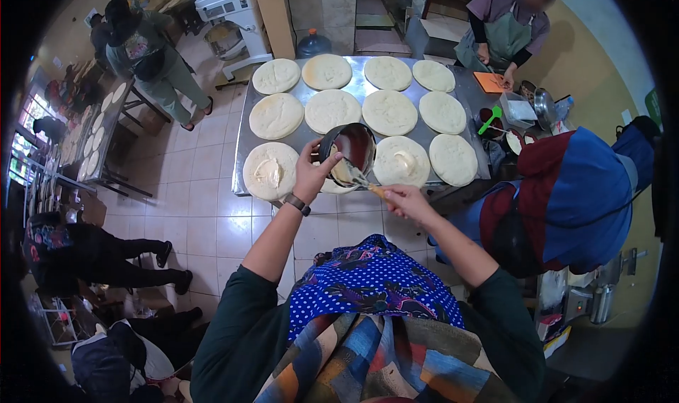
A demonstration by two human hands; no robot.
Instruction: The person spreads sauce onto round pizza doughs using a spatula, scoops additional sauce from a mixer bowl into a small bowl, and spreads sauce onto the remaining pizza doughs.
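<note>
Over the worktop's (358, 74) six o'clock side, I see the left hand's grip (313, 171) clamped on a tilted dark bowl (358, 147), the right hand's grip (409, 202) wrapped round a wooden-handled spatula (375, 189). Cream-smeared rounds (268, 172) lie toward the bowl's nine and three o'clock.

A dark, round bowl (362, 143) is tipped above the near edge of the worktop (357, 86), its open mouth showing a reddish-brown inside. Pale, soft cream (340, 171) coats part of the inner wall. A spatula (361, 181) slants in, its blade smeared with cream, its light-brown handle reaching past that edge.
</note>
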